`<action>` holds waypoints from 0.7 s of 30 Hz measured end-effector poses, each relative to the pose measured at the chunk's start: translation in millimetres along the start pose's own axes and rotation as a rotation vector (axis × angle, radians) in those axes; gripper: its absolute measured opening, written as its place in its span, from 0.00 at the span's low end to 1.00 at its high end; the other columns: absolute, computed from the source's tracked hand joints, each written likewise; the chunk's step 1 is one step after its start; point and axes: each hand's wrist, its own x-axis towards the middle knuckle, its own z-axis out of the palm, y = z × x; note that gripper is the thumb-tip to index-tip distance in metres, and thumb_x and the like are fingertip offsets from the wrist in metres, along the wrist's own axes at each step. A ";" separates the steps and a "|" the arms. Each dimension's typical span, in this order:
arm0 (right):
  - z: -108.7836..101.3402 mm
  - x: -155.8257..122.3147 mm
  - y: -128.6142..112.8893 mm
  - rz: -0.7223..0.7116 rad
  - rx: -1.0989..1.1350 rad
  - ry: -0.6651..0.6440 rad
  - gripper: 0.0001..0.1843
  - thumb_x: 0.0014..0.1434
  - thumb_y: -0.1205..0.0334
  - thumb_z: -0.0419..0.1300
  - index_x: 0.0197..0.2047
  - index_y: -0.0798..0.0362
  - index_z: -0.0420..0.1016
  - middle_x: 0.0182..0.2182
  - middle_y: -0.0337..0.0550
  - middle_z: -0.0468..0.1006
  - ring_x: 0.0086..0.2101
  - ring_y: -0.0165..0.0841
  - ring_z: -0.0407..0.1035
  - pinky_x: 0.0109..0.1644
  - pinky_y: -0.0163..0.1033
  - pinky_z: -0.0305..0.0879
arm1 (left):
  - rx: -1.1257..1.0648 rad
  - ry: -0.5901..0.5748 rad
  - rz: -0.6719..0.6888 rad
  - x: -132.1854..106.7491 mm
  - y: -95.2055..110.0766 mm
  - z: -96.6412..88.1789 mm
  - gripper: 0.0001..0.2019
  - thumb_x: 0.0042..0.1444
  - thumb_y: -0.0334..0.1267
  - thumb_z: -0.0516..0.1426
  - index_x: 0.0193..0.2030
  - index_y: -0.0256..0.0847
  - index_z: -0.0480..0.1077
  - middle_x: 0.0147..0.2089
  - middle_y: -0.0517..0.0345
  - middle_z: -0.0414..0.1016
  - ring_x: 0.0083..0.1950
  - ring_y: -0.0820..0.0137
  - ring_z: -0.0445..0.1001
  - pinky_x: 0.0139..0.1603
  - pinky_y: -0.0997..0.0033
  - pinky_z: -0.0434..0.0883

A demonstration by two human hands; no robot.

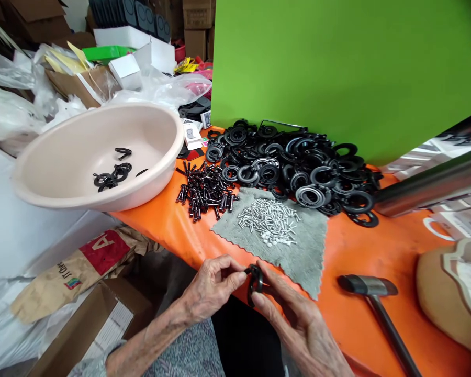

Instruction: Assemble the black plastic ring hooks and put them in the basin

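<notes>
Over the table's front edge, my right hand [298, 319] grips a black ring [256, 287] between thumb and fingers. My left hand [212, 285] pinches a small black stem [248, 270] at the ring's upper side; whether the two are joined I cannot tell. Just beyond my hands, a grey cloth [306, 262] bears a heap of small silver pins [269, 217]. Left of it lies a pile of short black stems [206, 191]. Behind the cloth, many black rings [270, 173] are heaped against a green panel.
A large beige basin [63, 136] at the left holds several black ring parts [121, 172]. On the orange table [337, 246], a hammer [371, 287] lies to the right, beside a tan container [435, 283]. A metal post [435, 183] slants in from the right. An open carton [78, 324] stands low at the left.
</notes>
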 end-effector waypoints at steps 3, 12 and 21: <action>8.9 -2.7 2.4 0.065 0.064 0.018 0.27 0.60 0.46 0.61 0.61 0.40 0.69 0.56 0.41 0.75 0.54 0.41 0.70 0.60 0.54 0.66 | 0.032 0.013 0.014 -2.8 -1.1 2.8 0.13 0.58 0.45 0.58 0.34 0.34 0.71 0.32 0.57 0.70 0.35 0.71 0.68 0.40 0.72 0.66; 17.5 -11.9 -0.1 0.101 0.102 0.063 0.27 0.58 0.45 0.62 0.59 0.44 0.72 0.54 0.45 0.77 0.53 0.44 0.72 0.59 0.53 0.66 | 0.139 0.039 0.079 -7.8 -6.6 5.3 0.10 0.61 0.40 0.56 0.35 0.36 0.72 0.32 0.58 0.69 0.33 0.73 0.68 0.36 0.74 0.66; -32.8 33.5 -0.6 -0.236 -0.430 0.311 0.16 0.65 0.51 0.52 0.48 0.49 0.75 0.43 0.46 0.81 0.42 0.37 0.77 0.45 0.42 0.76 | 0.011 0.034 -0.107 -2.3 12.2 0.3 0.17 0.55 0.49 0.60 0.36 0.35 0.69 0.30 0.59 0.69 0.32 0.74 0.66 0.34 0.75 0.65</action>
